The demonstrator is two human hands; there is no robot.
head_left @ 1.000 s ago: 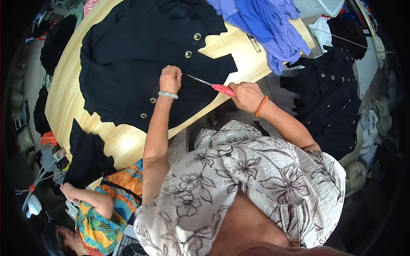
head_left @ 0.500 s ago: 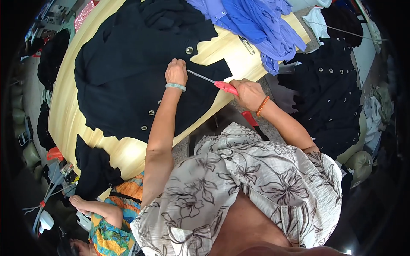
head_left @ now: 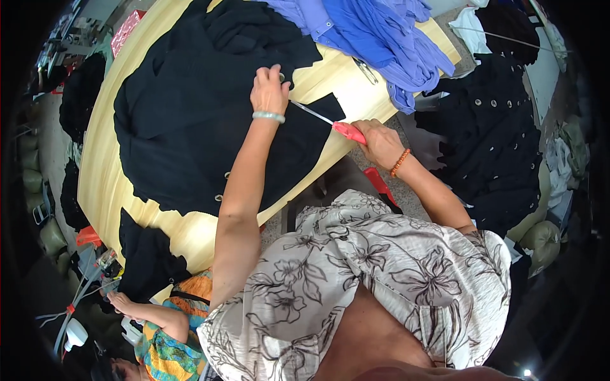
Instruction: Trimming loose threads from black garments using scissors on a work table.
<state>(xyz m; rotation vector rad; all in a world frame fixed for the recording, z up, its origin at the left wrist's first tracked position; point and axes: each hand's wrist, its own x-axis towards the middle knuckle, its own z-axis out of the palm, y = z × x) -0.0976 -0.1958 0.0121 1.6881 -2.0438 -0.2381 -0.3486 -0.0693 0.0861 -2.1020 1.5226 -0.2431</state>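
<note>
I see the person's right hand wrapped firmly round a red-handled tool; its thin metal shaft points across at the left hand, the tip just beside the thumb side; that left hand is over a black garment, its fingers bent at a round metal fitting, though I can't tell from here whether they pinch it; the garment lies spread across the pale wooden table; blue-violet clothing is heaped beyond it, near a metal pin; a co-worker is at the lower left.
</note>
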